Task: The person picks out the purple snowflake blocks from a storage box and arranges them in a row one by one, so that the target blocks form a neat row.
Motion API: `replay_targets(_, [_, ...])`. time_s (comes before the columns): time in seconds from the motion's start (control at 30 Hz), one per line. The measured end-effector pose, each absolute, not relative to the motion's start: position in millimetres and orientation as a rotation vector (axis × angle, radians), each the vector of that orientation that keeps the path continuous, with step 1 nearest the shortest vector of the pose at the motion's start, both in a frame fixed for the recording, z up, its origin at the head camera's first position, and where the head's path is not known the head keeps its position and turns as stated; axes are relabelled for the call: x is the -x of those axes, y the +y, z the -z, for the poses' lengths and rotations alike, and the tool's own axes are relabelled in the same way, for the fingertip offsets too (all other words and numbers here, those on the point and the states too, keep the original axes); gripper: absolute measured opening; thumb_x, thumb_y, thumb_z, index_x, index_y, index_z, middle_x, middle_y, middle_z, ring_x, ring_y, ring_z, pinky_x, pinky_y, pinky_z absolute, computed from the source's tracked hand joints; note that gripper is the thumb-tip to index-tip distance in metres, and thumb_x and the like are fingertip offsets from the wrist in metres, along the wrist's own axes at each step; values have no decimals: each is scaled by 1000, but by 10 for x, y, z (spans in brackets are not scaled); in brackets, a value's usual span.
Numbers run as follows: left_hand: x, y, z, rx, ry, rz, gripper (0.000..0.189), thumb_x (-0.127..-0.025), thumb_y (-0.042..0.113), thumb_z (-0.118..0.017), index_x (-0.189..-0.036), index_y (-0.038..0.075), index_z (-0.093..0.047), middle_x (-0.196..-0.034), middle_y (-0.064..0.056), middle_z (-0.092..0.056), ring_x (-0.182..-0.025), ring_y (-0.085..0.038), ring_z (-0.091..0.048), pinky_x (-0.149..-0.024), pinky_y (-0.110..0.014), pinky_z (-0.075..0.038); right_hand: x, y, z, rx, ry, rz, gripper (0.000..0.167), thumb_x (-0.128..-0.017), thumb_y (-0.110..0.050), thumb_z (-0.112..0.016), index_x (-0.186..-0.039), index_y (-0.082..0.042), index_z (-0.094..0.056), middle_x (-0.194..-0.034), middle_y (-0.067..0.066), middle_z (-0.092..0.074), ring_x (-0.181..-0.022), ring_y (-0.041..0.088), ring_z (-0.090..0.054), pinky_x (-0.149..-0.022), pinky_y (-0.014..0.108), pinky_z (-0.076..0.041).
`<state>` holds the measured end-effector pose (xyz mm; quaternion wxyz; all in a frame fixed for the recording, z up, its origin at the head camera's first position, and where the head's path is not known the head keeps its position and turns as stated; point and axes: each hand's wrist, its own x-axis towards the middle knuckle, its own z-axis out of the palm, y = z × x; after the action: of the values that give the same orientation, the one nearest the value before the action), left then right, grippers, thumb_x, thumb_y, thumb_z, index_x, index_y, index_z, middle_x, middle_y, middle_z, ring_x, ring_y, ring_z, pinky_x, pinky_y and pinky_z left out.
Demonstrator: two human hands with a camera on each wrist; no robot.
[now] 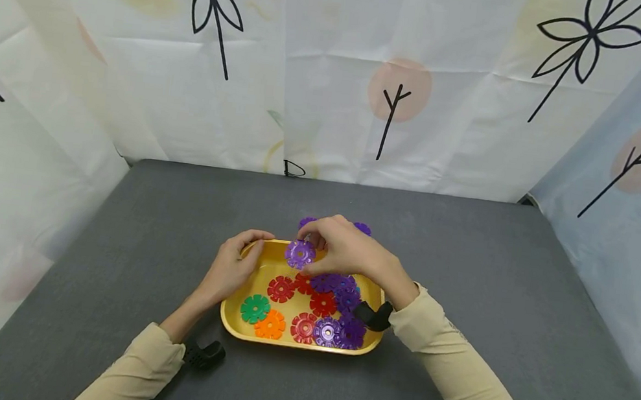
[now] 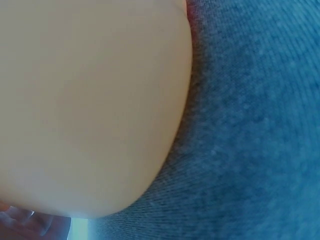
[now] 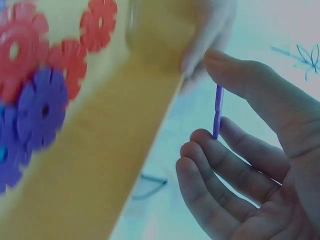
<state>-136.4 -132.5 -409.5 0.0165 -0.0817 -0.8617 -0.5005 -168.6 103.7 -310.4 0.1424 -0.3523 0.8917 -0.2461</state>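
A purple flower-shaped plastic disc (image 1: 300, 254) is pinched between the thumb and fingers of my right hand (image 1: 347, 248), above the back part of a yellow tray (image 1: 293, 344). The right wrist view shows that disc (image 3: 218, 112) edge-on, as a thin purple strip. My left hand (image 1: 231, 267) holds the tray at its back left corner, thumb on the inner side. Inside the tray lie more discs: a green one (image 1: 255, 309), an orange one (image 1: 270, 324), several red ones (image 1: 281, 289) and a heap of purple ones (image 1: 348, 297) at the right. The left wrist view is mostly filled by skin.
Behind the tray, on the grey table (image 1: 468, 242), purple discs (image 1: 362, 228) show partly past my right hand. White cloth (image 1: 331, 97) with printed plants stands around the back and sides. A black wrist strap (image 1: 375, 316) overhangs the tray's right edge.
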Motion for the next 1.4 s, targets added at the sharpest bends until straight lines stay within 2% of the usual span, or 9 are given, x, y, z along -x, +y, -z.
replay_targets(0.37, [1367, -1332, 4105, 262, -2676, 1540, 27, -109, 15, -47, -127, 5, -65, -128, -15, -67, -113, -29, -64, -100, -47, -55, 1918, 1542, 3106, 897, 2735, 886, 52, -80, -20, -88, -123, 0, -70, -97, 13, -72, -88, 24, -68, -82, 36, -61])
replay_targets(0.67, [1367, -1339, 4104, 261, -2676, 1545, 28, -109, 15, -47, -128, 5, -65, -128, -16, -67, -114, -29, -64, -100, -48, -55, 2115, 1898, 3331, 585, 2843, 951, 56, -80, -23, -88, -128, -1, -68, -101, 16, -70, -89, 26, -69, -81, 40, -60])
replay_targets(0.83, [1372, -1343, 4108, 256, -2681, 1544, 29, -109, 16, -47, -128, 5, -65, -129, -16, -67, -113, -29, -64, -99, -48, -55, 2184, 2049, 3507, 465, 2886, 973, 56, -82, -22, -86, -128, 3, -67, -102, 20, -69, -90, 30, -69, -81, 43, -59])
replay_targets(1.07, [1384, -1334, 4112, 253, -2680, 1539, 28, -109, 16, -48, -128, 5, -66, -127, -17, -68, -111, -29, -66, -97, -42, -57, 2246, 2236, 3739, 262, 2895, 927, 57, -82, -23, -86, -126, 7, -66, -91, 16, -67, -81, 25, -62, -72, 32, -51])
replay_targets(1.23, [1387, -1338, 4117, 264, -2665, 1548, 29, -109, 16, -48, -128, 5, -66, -126, -17, -68, -112, -30, -66, -97, -41, -57, 2254, 2299, 3846, 218, 2884, 898, 56, -83, -21, -85, -126, 9, -66, -88, 15, -66, -81, 24, -57, -70, 30, -45])
replay_targets(1.4, [1384, -1344, 4128, 263, -2669, 1556, 28, -109, 16, -48, -128, 5, -66, -127, -17, -68, -112, -29, -65, -96, -36, -56, 2276, 2298, 3932, 215, 2854, 931, 57, -84, -21, -84, -128, 10, -64, -79, 10, -61, -69, 16, -50, -63, 26, -40])
